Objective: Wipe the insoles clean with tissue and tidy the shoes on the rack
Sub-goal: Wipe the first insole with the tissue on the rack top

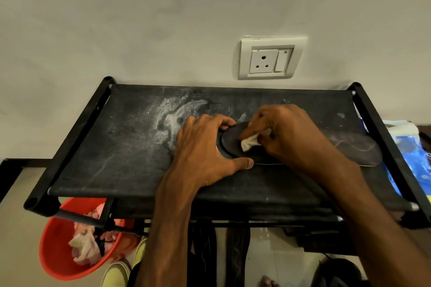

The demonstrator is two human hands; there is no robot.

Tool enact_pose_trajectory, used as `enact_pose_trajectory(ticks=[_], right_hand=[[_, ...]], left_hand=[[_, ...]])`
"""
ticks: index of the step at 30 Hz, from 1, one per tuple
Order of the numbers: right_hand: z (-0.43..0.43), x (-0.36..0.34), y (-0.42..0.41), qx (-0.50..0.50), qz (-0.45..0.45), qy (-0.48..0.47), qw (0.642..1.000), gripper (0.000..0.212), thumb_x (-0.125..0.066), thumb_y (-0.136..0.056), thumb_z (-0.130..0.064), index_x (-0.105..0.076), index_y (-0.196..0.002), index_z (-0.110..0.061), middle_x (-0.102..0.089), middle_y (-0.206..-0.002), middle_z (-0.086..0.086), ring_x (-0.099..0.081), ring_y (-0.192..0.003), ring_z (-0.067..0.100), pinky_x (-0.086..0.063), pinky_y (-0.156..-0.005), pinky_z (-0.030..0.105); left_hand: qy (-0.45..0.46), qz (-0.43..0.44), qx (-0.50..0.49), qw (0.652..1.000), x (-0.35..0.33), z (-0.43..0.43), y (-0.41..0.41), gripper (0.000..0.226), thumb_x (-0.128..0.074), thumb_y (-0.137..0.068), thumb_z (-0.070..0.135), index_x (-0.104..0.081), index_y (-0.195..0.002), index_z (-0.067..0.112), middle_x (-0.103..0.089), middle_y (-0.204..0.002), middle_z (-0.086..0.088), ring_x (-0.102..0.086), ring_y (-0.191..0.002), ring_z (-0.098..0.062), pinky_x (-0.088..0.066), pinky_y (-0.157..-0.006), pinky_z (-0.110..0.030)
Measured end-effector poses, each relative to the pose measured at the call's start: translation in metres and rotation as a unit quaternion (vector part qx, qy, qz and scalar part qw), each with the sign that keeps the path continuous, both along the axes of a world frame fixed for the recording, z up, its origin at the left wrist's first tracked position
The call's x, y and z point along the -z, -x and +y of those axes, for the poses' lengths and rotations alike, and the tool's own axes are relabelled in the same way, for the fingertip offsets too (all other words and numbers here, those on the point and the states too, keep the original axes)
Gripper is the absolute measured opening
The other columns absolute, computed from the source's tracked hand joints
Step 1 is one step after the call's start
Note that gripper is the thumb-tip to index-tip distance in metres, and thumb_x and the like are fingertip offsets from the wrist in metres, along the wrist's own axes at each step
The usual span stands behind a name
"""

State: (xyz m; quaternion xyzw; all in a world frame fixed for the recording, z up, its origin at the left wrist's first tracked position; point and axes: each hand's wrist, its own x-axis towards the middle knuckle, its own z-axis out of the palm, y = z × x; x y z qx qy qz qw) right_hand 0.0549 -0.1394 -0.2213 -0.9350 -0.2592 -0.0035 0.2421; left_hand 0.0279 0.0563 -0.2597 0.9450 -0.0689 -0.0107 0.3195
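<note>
The dark insole (pixel 354 148) lies flat on the top shelf (pixel 112 154) of the shoe rack (pixel 72 144), toward its right side. The left hand (pixel 205 147) holds the heel end, its grip spread wide, fingers behind and thumb in front. The right hand (pixel 286 133) pinches a crumpled tissue (pixel 249 142) in a tight grip and presses it on the insole.

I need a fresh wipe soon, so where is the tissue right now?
In the head view, the tissue is pinched in the right hand, pressed on the insole atop the rack, centre-right below the wall socket.
</note>
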Motion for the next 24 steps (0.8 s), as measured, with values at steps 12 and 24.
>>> enact_pose_trajectory(ticks=[12, 24], right_hand=[[0.007, -0.001, -0.008, -0.011, -0.014, 0.01, 1.0, 0.035, -0.068, -0.084, 0.007, -0.082, -0.102, -0.02, -0.071, -0.115, 0.001, -0.066, -0.102, 0.016, -0.056, -0.089, 0.026], [0.005, -0.002, -0.002, -0.016, -0.019, 0.053, 0.998, 0.031, -0.076, -0.085, -0.003, -0.079, -0.11, -0.02, -0.072, -0.114, 0.004, -0.068, -0.101, 0.021, -0.059, -0.086, 0.041]], left_hand=[[0.001, 0.007, -0.001, 1.0, -0.002, 0.001, 0.001, 0.086, -0.07, -0.048, 0.082, -0.055, -0.124, 0.044, -0.055, -0.116, 0.021, -0.041, -0.113, -0.013, -0.04, -0.099, -0.04], [-0.003, 0.01, -0.003, 1.0, -0.003, 0.0, 0.002, 0.079, -0.083, -0.056, 0.071, -0.055, -0.124, 0.043, -0.055, -0.118, 0.018, -0.041, -0.115, -0.013, -0.039, -0.1, -0.039]])
